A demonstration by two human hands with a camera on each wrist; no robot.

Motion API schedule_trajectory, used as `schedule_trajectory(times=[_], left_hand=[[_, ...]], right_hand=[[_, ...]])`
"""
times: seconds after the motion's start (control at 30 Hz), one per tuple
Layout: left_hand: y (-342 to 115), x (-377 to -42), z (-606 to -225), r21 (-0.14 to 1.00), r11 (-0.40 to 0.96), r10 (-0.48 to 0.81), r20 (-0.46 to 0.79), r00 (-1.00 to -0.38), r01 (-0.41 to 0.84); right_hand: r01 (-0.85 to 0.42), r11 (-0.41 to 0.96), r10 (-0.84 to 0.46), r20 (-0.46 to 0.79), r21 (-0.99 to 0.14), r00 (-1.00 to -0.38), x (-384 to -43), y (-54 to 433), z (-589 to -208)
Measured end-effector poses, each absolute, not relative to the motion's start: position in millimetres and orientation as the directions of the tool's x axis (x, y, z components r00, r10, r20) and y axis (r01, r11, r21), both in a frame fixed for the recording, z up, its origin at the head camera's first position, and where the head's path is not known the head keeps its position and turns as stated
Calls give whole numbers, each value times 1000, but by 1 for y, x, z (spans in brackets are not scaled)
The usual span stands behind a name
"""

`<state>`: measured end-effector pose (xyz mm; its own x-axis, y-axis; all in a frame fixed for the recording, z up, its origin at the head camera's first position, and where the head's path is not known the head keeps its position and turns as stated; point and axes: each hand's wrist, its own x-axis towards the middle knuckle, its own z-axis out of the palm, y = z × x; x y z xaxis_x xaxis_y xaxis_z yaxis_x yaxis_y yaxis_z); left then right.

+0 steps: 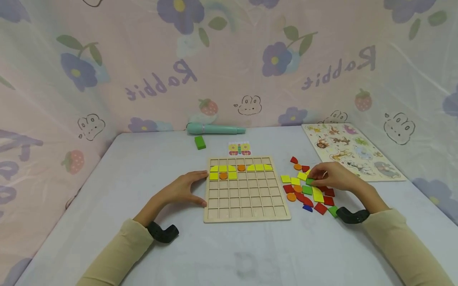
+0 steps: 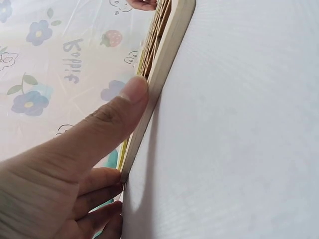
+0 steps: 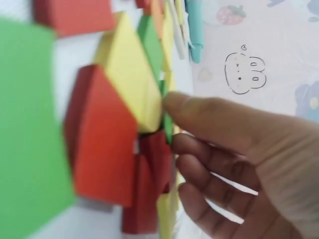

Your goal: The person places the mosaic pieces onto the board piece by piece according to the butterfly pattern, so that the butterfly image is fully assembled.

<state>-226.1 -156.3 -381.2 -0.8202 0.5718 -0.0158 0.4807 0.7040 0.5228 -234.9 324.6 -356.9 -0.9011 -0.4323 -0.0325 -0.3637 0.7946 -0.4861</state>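
Note:
My left hand [image 1: 180,188] rests at the left side of a wooden grid board [image 1: 247,219], thumb and fingertips touching its edge. Yellow tiles, some with a curved side, and orange discs fill cells in the board's top two rows; one is an orange disc [image 1: 241,168]. Right of the board, my right hand [image 1: 330,176] pinches a small green tile [image 3: 168,119] between thumb and forefinger, low among the loose pieces. Around it lie a curved yellow tile [image 1: 317,194], red tiles such as one square [image 1: 320,208], orange discs and a blue piece [image 1: 307,207].
Behind the board lies a small butterfly pattern card [image 1: 239,149]. Farther back are a green block [image 1: 200,142] and a teal pen-like stick [image 1: 216,129]. An animal puzzle board [image 1: 343,147] lies at the back right. Printed cloth [image 1: 222,59] hangs behind the table.

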Motion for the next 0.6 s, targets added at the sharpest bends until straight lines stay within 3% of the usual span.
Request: schedule_trajectory(times=[0.37, 0.6], left_hand=[[-155, -227, -380, 528, 699, 575, -14, -818, 482], [-155, -226, -381, 529, 696, 576, -10, -817, 485]], right_hand=[[-372, 842, -404, 2, -389, -915, -237, 319, -358], [-448, 816, -429, 137, -364, -893, -248, 283, -340]])
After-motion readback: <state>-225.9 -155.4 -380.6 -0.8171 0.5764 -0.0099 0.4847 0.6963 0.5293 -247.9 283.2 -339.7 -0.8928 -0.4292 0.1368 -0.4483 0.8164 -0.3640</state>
